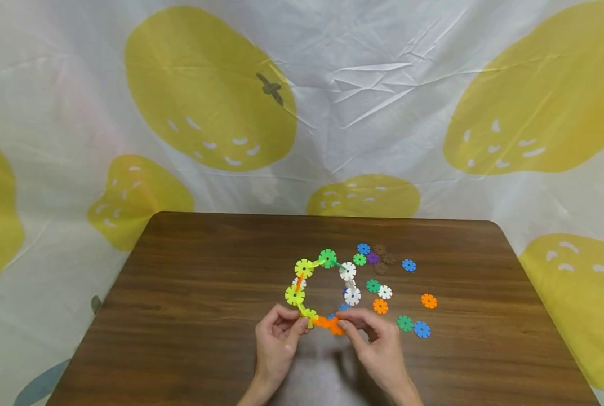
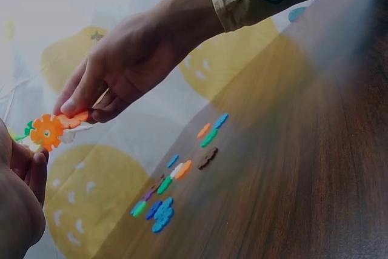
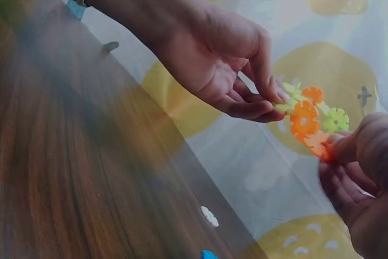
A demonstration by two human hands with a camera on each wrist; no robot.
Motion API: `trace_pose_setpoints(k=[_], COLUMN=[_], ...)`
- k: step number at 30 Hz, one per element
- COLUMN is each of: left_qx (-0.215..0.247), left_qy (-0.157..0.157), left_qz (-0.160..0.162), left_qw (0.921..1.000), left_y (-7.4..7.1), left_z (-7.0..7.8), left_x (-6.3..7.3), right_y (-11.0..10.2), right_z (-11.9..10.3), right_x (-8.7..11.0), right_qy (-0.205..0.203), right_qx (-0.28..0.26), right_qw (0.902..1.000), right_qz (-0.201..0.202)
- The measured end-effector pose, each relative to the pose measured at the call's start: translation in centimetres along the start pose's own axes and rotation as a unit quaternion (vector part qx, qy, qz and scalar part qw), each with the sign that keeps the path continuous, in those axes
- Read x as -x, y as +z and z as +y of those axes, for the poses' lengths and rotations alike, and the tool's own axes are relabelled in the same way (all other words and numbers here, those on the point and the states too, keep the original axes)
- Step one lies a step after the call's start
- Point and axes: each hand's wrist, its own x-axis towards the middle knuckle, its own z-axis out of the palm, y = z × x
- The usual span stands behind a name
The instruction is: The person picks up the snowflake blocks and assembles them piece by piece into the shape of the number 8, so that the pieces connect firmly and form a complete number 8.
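Observation:
Both hands hold up a ring of interlocking notched plastic discs above the table. Green (image 1: 327, 258), yellow-green (image 1: 304, 268), white (image 1: 347, 270) and orange discs form the visible loop. At its near left side, my left hand (image 1: 278, 341) pinches a yellow-green disc (image 1: 309, 318) between thumb and fingers. My right hand (image 1: 380, 345) pinches an orange disc (image 1: 337, 326) at the near right. Between the hands, another orange disc (image 3: 304, 117) faces the right wrist view. Fingertips partly hide the held discs.
Loose discs lie on the brown wooden table (image 1: 190, 316), mostly right of the ring: blue (image 1: 409, 265), orange (image 1: 429, 301), green (image 1: 405, 323), purple (image 1: 372, 257) and brown (image 1: 380, 268). Some blue discs (image 1: 344, 308) show behind the right hand. A lemon-patterned cloth (image 1: 322, 141) hangs behind the table.

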Motion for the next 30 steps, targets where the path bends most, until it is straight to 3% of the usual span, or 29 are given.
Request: trace_pose_setpoints(k=[8, 18, 20, 25, 28, 30], left_qx=[-0.001, 0.007, 0.009, 0.026, 0.021, 0.006], left_qy=[0.036, 0.064, 0.053, -0.032, -0.064, -0.069], left_qz=[0.003, 0.017, 0.019, 0.003, -0.021, -0.024], left_qw=[0.9994, 0.9978, 0.9984, 0.9992, 0.9975, 0.9973], left_y=[0.4, 0.7, 0.7, 1.0, 1.3, 1.5], left_z=[-0.1, -0.4, -0.3, -0.3, -0.5, -0.6], left_x=[0.2, -0.2, -0.2, 0.8, 1.2, 1.2], right_y=[0.6, 2.5, 2.7, 3.1, 3.5, 3.7], right_z=[0.4, 0.2, 0.3, 0.4, 0.3, 0.2], right_x=[0.3, 0.8, 0.9, 0.9, 0.9, 1.0], right_qy=[-0.015, 0.014, 0.017, -0.002, 0.022, 0.043], right_qx=[-0.032, -0.061, -0.078, -0.11, -0.106, -0.094], right_qw=[0.9988, 0.9928, 0.9908, 0.9853, 0.9853, 0.9869], right_qz=[0.034, 0.102, 0.11, 0.131, 0.132, 0.124])
